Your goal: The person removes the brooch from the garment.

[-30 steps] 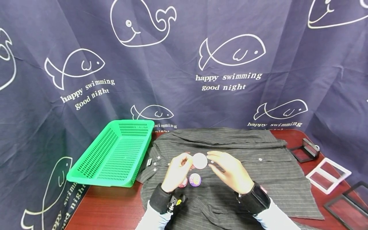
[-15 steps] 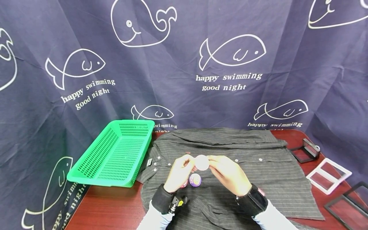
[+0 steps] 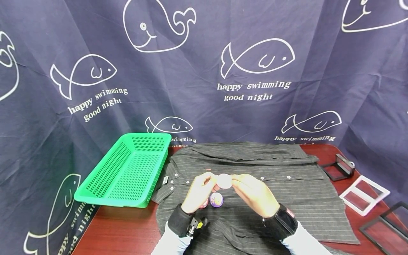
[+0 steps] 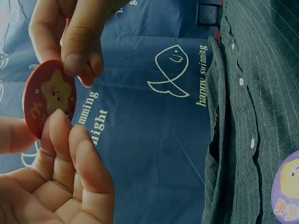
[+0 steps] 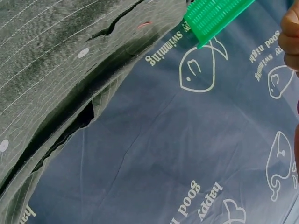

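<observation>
Both hands hold a round badge (image 3: 224,181) above a dark striped shirt (image 3: 296,198). Its pale side faces the head camera; in the left wrist view, its red face (image 4: 36,100) shows a yellow star. My left hand (image 3: 198,191) pinches the left edge between thumb and fingers, and my right hand (image 3: 256,194) pinches the right edge. A purple badge (image 3: 216,200) with a yellow figure lies on the shirt below. Beside it, a red badge (image 3: 204,204) is partly covered by the left hand. Only a few right fingers (image 5: 290,35) enter the right wrist view.
A green perforated basket (image 3: 135,173) stands at the left of the reddish table (image 3: 111,230). Along the right side lie a black frame (image 3: 341,168), a white frame (image 3: 364,194) and another dark frame (image 3: 387,226). A blue curtain (image 3: 204,71) hangs behind.
My right hand has moved left from beside the badge and taken hold of its right edge. The badge has shifted slightly right and down; over the last half second little else moves.
</observation>
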### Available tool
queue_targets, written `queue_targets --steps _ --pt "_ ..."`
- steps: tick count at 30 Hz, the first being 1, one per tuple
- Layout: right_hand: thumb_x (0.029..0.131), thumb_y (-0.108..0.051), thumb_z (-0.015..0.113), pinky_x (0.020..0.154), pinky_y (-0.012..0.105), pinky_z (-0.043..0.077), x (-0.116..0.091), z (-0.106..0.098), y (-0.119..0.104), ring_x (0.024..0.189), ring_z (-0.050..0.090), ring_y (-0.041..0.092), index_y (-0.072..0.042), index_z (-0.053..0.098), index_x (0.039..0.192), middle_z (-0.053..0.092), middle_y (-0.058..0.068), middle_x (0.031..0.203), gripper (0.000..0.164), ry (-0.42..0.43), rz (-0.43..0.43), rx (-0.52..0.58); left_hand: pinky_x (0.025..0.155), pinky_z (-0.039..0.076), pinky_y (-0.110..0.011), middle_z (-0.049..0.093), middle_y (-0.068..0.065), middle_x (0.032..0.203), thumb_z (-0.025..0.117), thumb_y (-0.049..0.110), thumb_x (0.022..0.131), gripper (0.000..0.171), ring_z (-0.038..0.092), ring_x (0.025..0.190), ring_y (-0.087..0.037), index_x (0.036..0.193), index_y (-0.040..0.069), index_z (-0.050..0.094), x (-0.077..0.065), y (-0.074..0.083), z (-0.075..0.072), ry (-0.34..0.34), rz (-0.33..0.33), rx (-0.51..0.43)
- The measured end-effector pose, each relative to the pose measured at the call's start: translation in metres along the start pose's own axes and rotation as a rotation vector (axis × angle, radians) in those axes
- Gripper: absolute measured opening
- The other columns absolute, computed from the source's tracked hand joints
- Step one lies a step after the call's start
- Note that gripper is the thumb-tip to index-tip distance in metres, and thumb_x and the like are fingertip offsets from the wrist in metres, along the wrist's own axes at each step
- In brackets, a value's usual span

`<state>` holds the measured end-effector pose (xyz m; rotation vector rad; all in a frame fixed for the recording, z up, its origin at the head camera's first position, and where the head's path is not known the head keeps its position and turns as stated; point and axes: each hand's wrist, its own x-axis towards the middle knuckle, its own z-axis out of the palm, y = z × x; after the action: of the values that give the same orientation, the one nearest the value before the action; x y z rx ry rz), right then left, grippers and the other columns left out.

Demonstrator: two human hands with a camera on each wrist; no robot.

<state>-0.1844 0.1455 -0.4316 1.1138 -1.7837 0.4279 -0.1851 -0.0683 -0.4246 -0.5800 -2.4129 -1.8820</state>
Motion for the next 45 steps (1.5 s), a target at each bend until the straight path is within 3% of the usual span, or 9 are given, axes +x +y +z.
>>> queue_targets --steps 10,18,20,28,32,35,37,40,45 --pt "0.103 -0.017 0.047 0.077 0.031 0.055 0.002 -0.003 0.001 0.085 0.068 0.022 -0.003 0.07 0.097 0.072 0.009 0.099 0.029 0.075 0.01 0.021 0.068 0.051 -0.02 0.068 -0.02 0.078 0.055 0.014 0.099 0.022 0.058 0.068 -0.003 0.09 -0.002 0.067 0.0 -0.001 -0.001 -0.039 0.043 0.067" --pt "0.103 -0.022 0.048 0.081 0.026 0.052 -0.002 -0.014 0.005 0.084 0.068 0.02 -0.005 0.07 0.093 0.071 0.006 0.095 0.029 0.062 0.151 0.068 0.073 0.052 -0.021 0.069 -0.016 0.084 0.056 0.015 0.099 0.019 0.065 0.076 -0.015 0.09 0.001 0.067 -0.005 0.0 -0.007 -0.002 0.048 0.078" --pt "0.103 -0.024 0.049 0.084 0.022 0.05 -0.003 -0.017 0.008 0.083 0.067 0.02 -0.005 0.069 0.092 0.071 0.006 0.093 0.03 0.071 0.198 0.087 0.073 0.051 -0.021 0.07 -0.013 0.085 0.058 0.015 0.098 0.017 0.067 0.079 -0.02 0.092 0.003 0.067 -0.008 -0.002 -0.01 0.02 0.062 0.1" --pt "0.1 -0.031 0.053 0.083 0.01 0.046 -0.018 -0.034 0.021 0.079 0.065 0.01 -0.006 0.071 0.095 0.071 0.002 0.089 0.031 0.106 0.39 0.113 0.082 0.053 -0.028 0.067 -0.003 0.102 0.062 0.02 0.096 0.019 0.064 0.095 -0.014 0.11 0.008 0.065 -0.016 -0.009 -0.023 0.11 0.124 0.275" --pt "0.087 -0.01 0.065 0.079 0.008 0.045 -0.03 -0.042 0.027 0.08 0.061 -0.001 -0.005 0.07 0.092 0.07 0.004 0.087 0.009 0.133 0.495 0.135 0.089 0.052 -0.036 0.067 -0.005 0.11 0.063 0.02 0.095 0.023 0.064 0.106 -0.02 0.114 0.008 0.064 -0.021 -0.018 -0.031 0.164 0.169 0.382" --pt "0.075 0.006 0.069 0.077 0.007 0.043 -0.039 -0.05 0.029 0.081 0.056 -0.009 -0.004 0.069 0.09 0.068 0.006 0.084 0.018 0.151 0.597 0.142 0.095 0.049 -0.04 0.067 -0.007 0.115 0.064 0.02 0.094 0.028 0.063 0.112 -0.023 0.118 0.007 0.063 -0.024 -0.027 -0.037 0.201 0.219 0.492" --pt "0.073 0.011 0.071 0.076 0.006 0.043 -0.044 -0.055 0.03 0.08 0.055 -0.012 -0.004 0.069 0.089 0.068 0.006 0.082 0.021 0.164 0.68 0.151 0.1 0.047 -0.041 0.065 -0.008 0.12 0.066 0.02 0.092 0.033 0.061 0.117 -0.025 0.122 0.006 0.062 -0.026 -0.034 -0.042 0.215 0.255 0.567" --pt "0.076 0.011 0.072 0.075 0.004 0.043 -0.052 -0.064 0.032 0.076 0.056 -0.014 -0.003 0.07 0.09 0.067 -0.002 0.079 0.019 0.177 0.825 0.158 0.105 0.043 -0.045 0.062 -0.011 0.129 0.068 0.021 0.09 0.044 0.056 0.126 -0.03 0.13 0.005 0.058 -0.03 -0.043 -0.049 0.223 0.274 0.653" --pt "0.08 0.007 0.071 0.069 0.002 0.04 -0.068 -0.08 0.042 0.07 0.054 -0.017 -0.001 0.068 0.092 0.06 -0.028 0.078 0.015 0.165 1.026 0.12 0.11 0.038 -0.049 0.058 -0.013 0.137 0.07 0.026 0.089 0.055 0.048 0.134 -0.036 0.136 0.005 0.053 -0.037 -0.057 -0.059 0.224 0.236 0.736"
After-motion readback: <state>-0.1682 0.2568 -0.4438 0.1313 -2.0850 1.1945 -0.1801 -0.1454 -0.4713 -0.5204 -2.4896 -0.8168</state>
